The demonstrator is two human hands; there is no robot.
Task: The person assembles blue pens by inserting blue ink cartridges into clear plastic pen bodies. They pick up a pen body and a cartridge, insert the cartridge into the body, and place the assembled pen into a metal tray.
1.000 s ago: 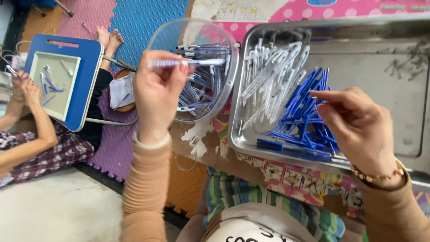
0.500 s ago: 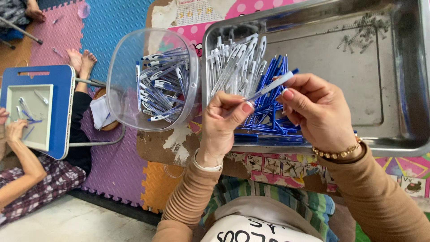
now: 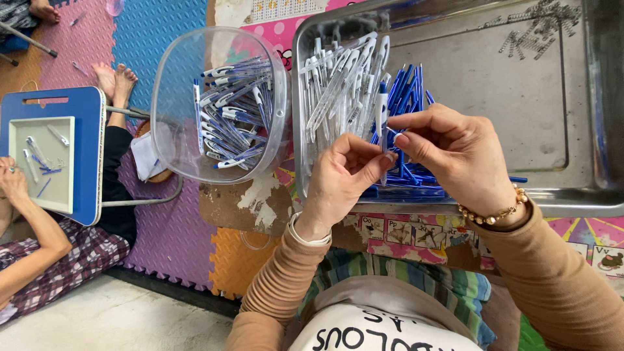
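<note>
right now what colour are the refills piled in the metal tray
Blue refills, lying in the metal tray beside clear barrels; head view.

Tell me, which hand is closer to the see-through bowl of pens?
Left. The left hand is just right of the clear bowl, near its rim. The right hand is farther right, over the metal tray.

Around the clear plastic tub (image 3: 170,123)

The tub, holding assembled blue-and-white pens (image 3: 229,123), stands just left of a steel tray (image 3: 572,195). Well left of the tub lies a blue lap desk (image 3: 91,156), where another person's arm (image 3: 32,221) rests. Below the tub spread coloured foam floor mats (image 3: 162,240). Small metal springs (image 3: 536,29) lie far right.
</note>
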